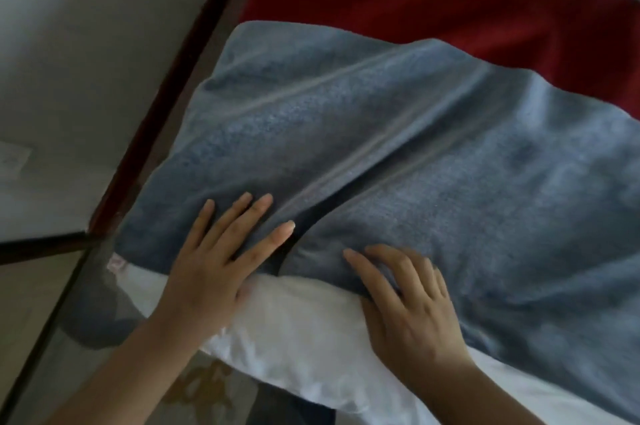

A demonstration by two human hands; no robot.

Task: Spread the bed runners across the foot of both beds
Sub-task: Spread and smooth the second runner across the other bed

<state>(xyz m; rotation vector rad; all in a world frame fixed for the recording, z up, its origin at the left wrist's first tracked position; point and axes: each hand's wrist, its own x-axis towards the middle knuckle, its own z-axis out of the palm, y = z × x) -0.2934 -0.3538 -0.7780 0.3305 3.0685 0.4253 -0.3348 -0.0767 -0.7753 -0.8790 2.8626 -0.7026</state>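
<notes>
Both hands, the left hand (221, 251) and the right hand (408, 300), press flat with fingers spread on the near edge of the blue runner (398, 164), apparently to smooth its ridged folds across the white bedding (294, 331).

Two bed runners in shot: one blue-grey runner (381, 154) in the middle and one dark red runner (433, 8) further back, partly under it. Two hands, the left hand (221, 251) and the right hand (408, 303), both on the blue one. One white duvet (294, 320) at the near edge. Two dark wood bits on the left: one long wood strip (180, 78) and one short wood strip (41, 246).
</notes>
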